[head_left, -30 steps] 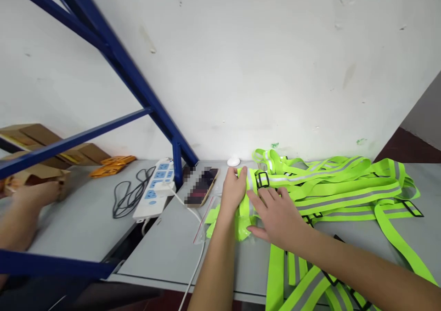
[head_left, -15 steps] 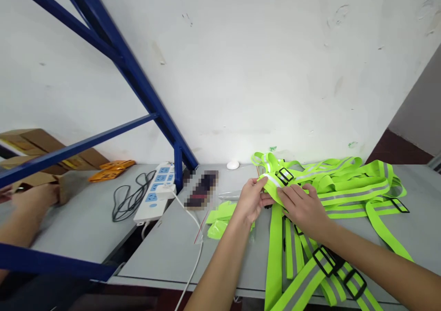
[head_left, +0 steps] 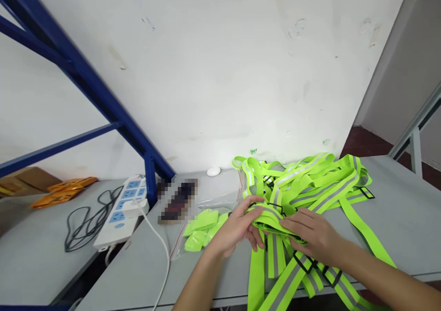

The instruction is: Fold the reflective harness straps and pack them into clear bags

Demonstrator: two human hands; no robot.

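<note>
A folded bundle of neon-yellow reflective strap [head_left: 270,217] lies between my two hands. My left hand [head_left: 241,223] grips its left end, thumb on top and some fingers underneath. On the right end, my right hand [head_left: 312,233] is closed, fingertips pressing the layers. Grey reflective stripes run along the webbing. Behind and to the right spreads a tangled heap of the same straps [head_left: 324,182] with black plastic buckles. More strap ends hang over the table's front edge, a black buckle [head_left: 303,261] among them, below my right hand.
Clear plastic bags holding yellow pieces [head_left: 203,226] lie left of my hands. A blurred dark object [head_left: 179,200], a white power strip [head_left: 120,210] with cables, and a small white dome [head_left: 213,171] are on the grey table. A blue metal frame [head_left: 103,95] rises at the left.
My hands have brought the strap into a thicker folded bundle and lowered it slightly. The view has swung right, and another person's arm at the left has gone out of sight.
</note>
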